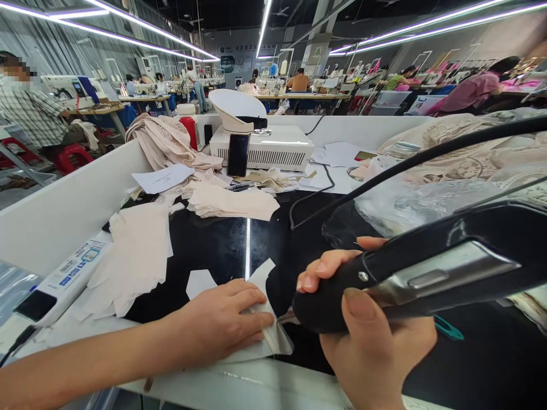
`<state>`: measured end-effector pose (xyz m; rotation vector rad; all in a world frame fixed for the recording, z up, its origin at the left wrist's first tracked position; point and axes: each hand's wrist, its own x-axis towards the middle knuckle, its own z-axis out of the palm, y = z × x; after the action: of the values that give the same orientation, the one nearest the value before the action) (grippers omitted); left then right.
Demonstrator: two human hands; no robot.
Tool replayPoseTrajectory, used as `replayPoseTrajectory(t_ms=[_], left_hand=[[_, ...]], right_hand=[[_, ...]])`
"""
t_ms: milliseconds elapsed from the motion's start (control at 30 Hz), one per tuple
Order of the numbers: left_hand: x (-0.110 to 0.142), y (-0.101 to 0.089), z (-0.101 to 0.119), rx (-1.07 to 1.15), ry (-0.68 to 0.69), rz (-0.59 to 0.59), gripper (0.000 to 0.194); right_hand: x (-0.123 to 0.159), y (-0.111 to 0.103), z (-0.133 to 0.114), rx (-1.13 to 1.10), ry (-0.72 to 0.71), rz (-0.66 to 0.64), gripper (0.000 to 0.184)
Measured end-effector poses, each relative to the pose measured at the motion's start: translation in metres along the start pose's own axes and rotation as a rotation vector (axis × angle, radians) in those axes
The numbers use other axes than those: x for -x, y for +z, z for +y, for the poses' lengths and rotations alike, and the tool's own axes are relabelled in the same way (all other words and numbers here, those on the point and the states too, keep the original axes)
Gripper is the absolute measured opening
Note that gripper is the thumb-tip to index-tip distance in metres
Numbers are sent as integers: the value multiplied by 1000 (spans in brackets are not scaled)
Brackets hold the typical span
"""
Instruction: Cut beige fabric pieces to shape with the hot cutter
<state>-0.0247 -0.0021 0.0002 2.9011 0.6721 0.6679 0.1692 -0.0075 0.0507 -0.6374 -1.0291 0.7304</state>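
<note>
My left hand [226, 319] lies flat on pale cut pieces [277, 336] at the front edge of the black work surface, fingers stretched out over them. Their material, fabric or paper, is hard to tell. My right hand [376, 341] is wrapped round a black corded hand tool [453, 262] with a silver metal lever, the thumb beside the lever. The tool's rounded end is close to the pale pieces, right of my left hand. Its thick black cable [397, 162] curves up to the right. Left of my hands lies a stack of pale cut pieces [132, 256].
More beige pieces [235, 200] lie at the back, before a white vented box [260, 148] with a phone [238, 155] leaning on it. Plastic bags [405, 199] and beige lace fabric [453, 136] fill the right. A white side wall [72, 199] bounds the left. A teal clip [448, 328] lies at right.
</note>
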Motion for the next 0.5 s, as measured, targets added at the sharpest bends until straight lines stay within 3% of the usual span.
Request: replayPoseTrajectory(t_ms=[500], left_hand=[[7,4,-4,65,-42,-90,29]], right_hand=[[-2,0,-1,29,-14,15,39]])
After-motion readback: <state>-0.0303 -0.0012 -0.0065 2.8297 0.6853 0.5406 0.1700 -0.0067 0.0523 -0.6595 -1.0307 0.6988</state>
